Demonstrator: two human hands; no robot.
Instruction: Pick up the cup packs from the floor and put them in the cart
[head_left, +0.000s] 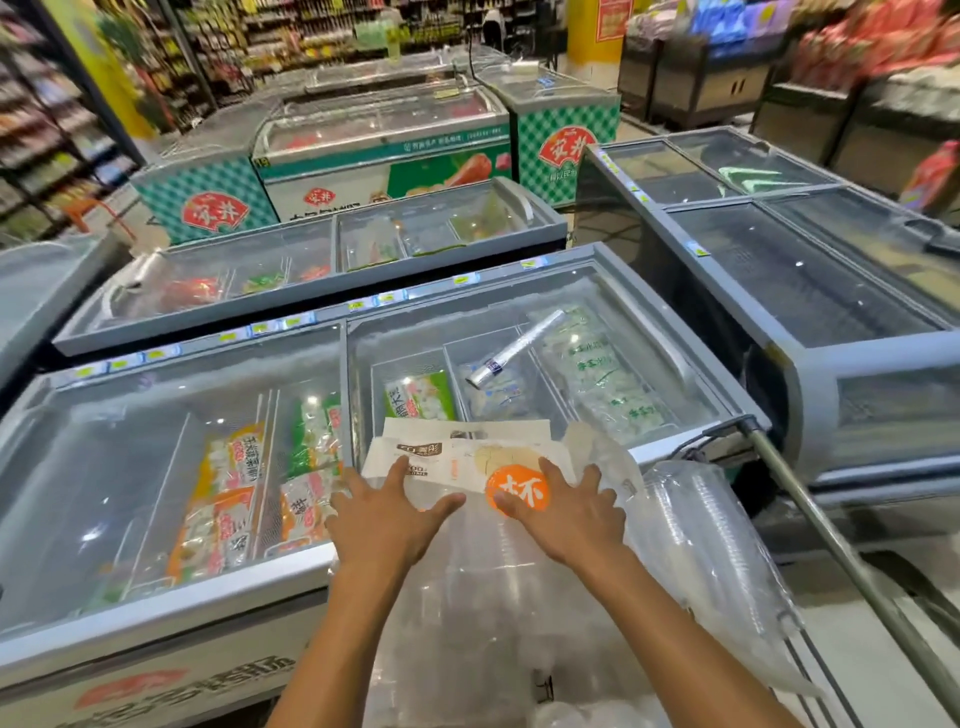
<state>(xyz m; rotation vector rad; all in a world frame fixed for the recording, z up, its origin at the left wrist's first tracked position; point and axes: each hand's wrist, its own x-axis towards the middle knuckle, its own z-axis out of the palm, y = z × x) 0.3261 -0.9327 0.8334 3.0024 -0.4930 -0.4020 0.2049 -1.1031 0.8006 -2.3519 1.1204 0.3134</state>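
Cup pack (467, 525) being pressed under 2 flat hands, left hand (384, 514), right hand (569, 512), grip wide, fingers spread across its label end.

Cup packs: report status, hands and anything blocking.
Left hand and right hand open, flat on the top cup pack. More clear packs beside it, by the cart handle. Freezer close left; nothing blocking.
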